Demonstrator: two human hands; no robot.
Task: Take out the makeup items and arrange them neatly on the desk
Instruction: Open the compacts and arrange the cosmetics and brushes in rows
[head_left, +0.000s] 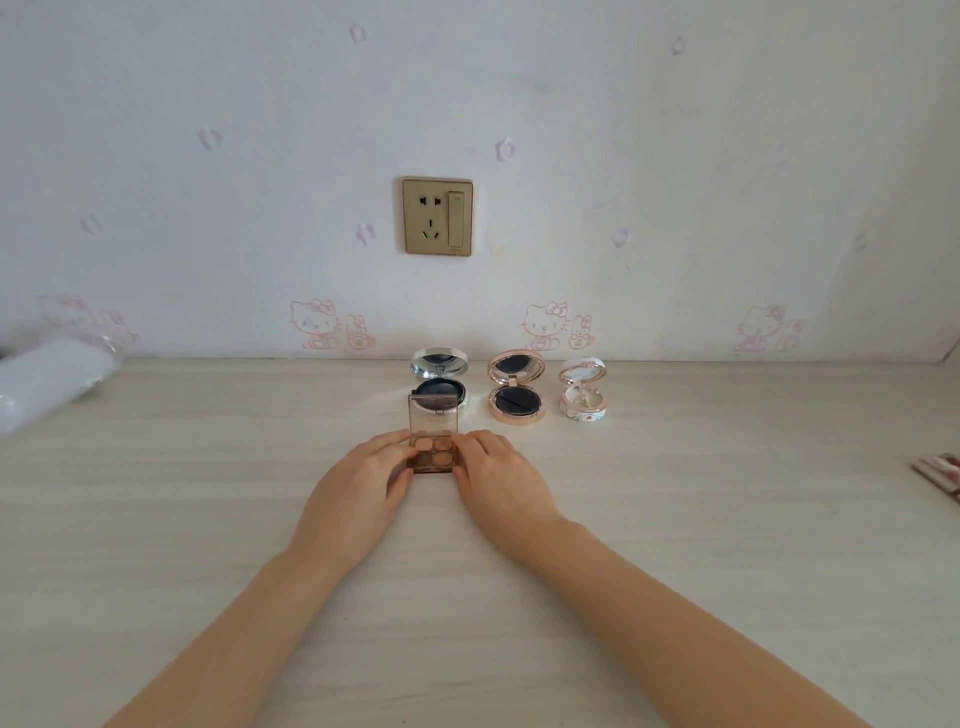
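Placing the eyeshadow palette (434, 451) now: base down on the desk (208, 519), lid standing up. It sits mid-desk, just in front of the silver compact (439, 362); from my view its lid overlaps that compact's base. (op)

Where's the row? (lead)

Along the back edge, left to right: silver compact, rose-gold compact (516, 402), white compact (583, 406). All open, with gaps between them. The palette is nearer me than the row, not in line with it. (op)

Hands? (lead)

My left hand (358, 483) pinches the palette's left side, thumb at the near corner, fingers curled over the far part. My right hand (498, 478) pinches the right side with the fingertips, other fingers loosely bent. Both are on the base. Whether a finger touches the lid, I can't tell. (op)

How do you finish it? (lead)

My read: square its front edge to the desk's front edge and centre it on the silver compact. Leave a gap behind so the lid can't knock that compact. Let go of both sides together, since a one-sided release would likely twist a light base. (op)

Anything else out? (lead)

Plastic bag (47, 379) at the left edge, patterned pouch (940, 470) at the right edge, both well apart from my hands. I can't see what's left inside either. (op)
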